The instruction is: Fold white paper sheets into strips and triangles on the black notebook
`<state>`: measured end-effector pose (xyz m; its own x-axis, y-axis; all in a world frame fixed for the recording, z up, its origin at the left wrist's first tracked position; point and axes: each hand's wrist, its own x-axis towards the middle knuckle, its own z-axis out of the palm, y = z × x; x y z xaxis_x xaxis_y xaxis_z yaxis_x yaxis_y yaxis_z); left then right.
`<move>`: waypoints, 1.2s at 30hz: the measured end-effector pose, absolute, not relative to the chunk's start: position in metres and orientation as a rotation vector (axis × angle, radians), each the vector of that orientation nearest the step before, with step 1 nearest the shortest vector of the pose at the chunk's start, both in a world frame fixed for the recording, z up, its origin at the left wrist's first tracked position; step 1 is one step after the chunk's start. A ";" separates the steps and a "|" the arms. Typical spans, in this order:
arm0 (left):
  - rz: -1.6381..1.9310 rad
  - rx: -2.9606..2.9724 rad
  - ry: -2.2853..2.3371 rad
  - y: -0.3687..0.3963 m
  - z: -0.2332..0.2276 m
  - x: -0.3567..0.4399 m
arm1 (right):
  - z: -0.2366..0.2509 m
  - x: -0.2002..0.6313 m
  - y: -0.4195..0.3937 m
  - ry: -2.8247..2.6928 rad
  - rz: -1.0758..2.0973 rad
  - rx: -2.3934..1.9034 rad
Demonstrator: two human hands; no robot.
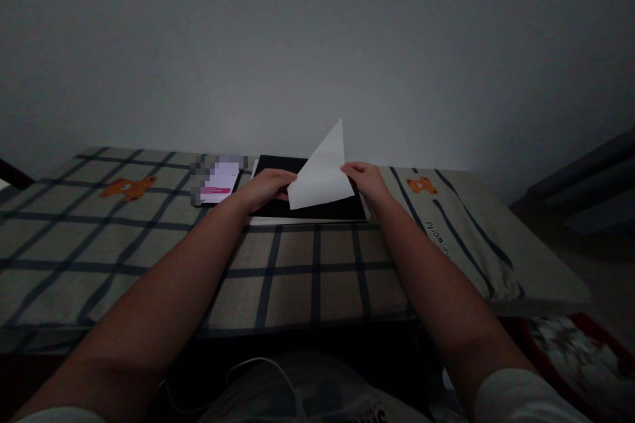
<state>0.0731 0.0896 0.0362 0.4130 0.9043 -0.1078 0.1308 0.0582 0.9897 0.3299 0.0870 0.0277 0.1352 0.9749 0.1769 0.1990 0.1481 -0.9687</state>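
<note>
A folded sheet of white paper (pixel 320 175) with a pointed top is held between my two hands, tilted above a flat black board or folder (pixel 322 210). My left hand (pixel 268 186) pinches the paper's left edge, its thumb and fingers closed on it. On the other side my right hand (pixel 366 178) grips the right edge between thumb and fingertips. Under the black board, the rim of something white and flat (pixel 297 221) shows. To the left of my left hand lies a phone (pixel 218 182) with a lit screen, partly blurred out.
A checked tablecloth (pixel 297 264) with orange bear prints covers the table, which stands against a grey wall (pixel 307 46). A red bin (pixel 580 357) with crumpled white stuff is at the lower right. A white cable (pixel 262 360) hangs near my lap.
</note>
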 end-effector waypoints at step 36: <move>0.576 1.453 0.845 0.087 0.039 0.067 | 0.028 0.333 0.087 -1.231 0.944 -1.313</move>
